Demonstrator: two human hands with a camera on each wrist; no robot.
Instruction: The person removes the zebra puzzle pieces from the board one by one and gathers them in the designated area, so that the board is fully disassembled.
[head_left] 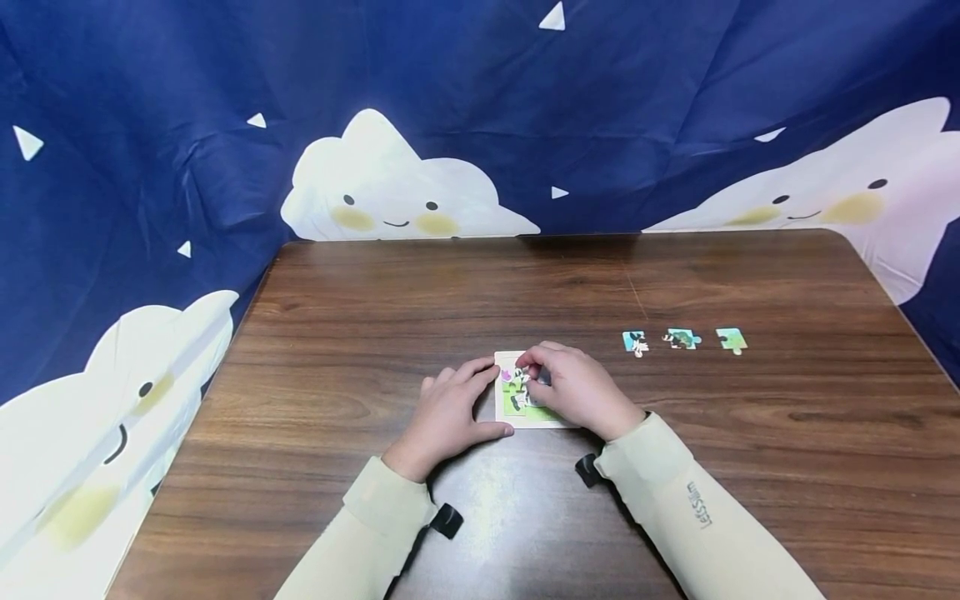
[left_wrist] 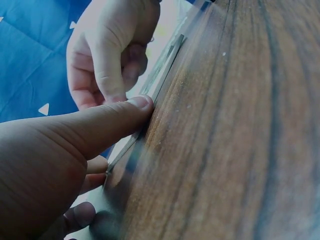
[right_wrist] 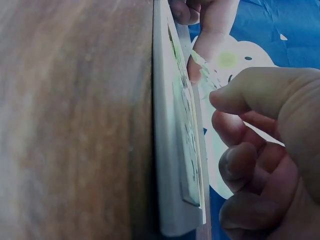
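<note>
A small white-framed jigsaw board [head_left: 546, 424] lies flat on the table, some pieces with green ground and a black-and-white figure set in its left part. My left hand [head_left: 447, 414] rests against the board's left side, its thumb [left_wrist: 122, 112] pressing the near edge and its fingers along the left edge. Over the board, my right hand [head_left: 577, 390] pinches a puzzle piece [right_wrist: 204, 65] between thumb and fingertips. In the right wrist view that piece is tilted up above the board's surface. The right hand covers much of the board's right part in the head view.
Three loose puzzle pieces lie in a row to the right of the board: a blue one [head_left: 635, 342], a middle one [head_left: 682, 338] and a green one [head_left: 731, 339]. The brown wooden table [head_left: 360, 308] ends at a blue cloth backdrop [head_left: 600, 100] with clouds.
</note>
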